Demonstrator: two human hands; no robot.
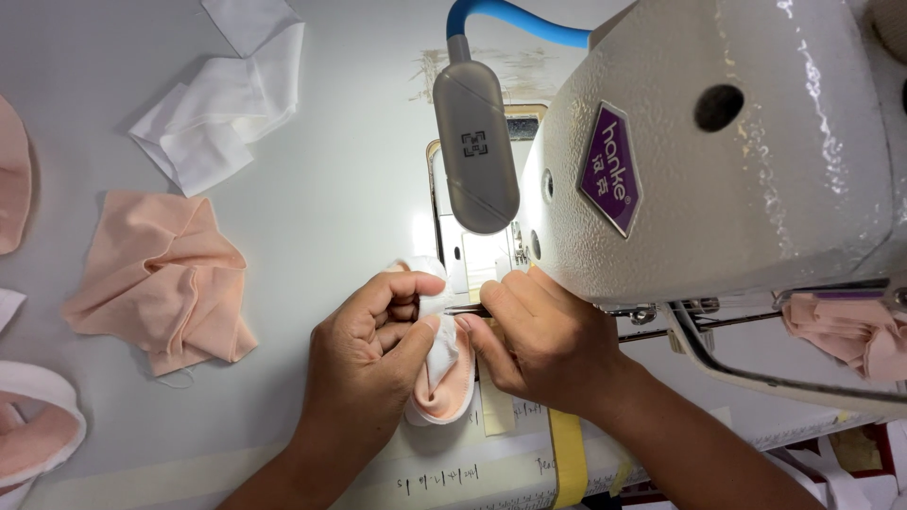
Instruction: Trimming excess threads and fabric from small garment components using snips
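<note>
In the head view, a small padded fabric piece, peach on the outside with a white lining (442,373), lies folded into a soft curved shell on the pale grey worktable (331,189), just at six o'clock from the needle area of the cream-white, pebbled-metal sewing machine (737,142). The left hand (373,349) curls around the piece from nine o'clock: its fingers are bent inward and closed on the upper white edge, the thumb pressing the cloth from below. The right hand (539,335) meets it from three o'clock, thumb and forefinger pinched together on the same edge and on a thin metal tool (465,308) whose kind cannot be told; the other fingers are tucked under the machine head. The two hands touch at their fingertips. A smooth grey oblong lamp on a blue flexible neck (475,142) hangs at twelve o'clock above the hands. At nine o'clock, well apart, lies a crumpled peach knit cloth (161,279), and at eleven o'clock a loose heap of white fabric strips (222,99). More peach cloth (841,331) bunches at three o'clock beneath the machine arm. A yellow tape strip (567,453) runs along the table at six o'clock.
</note>
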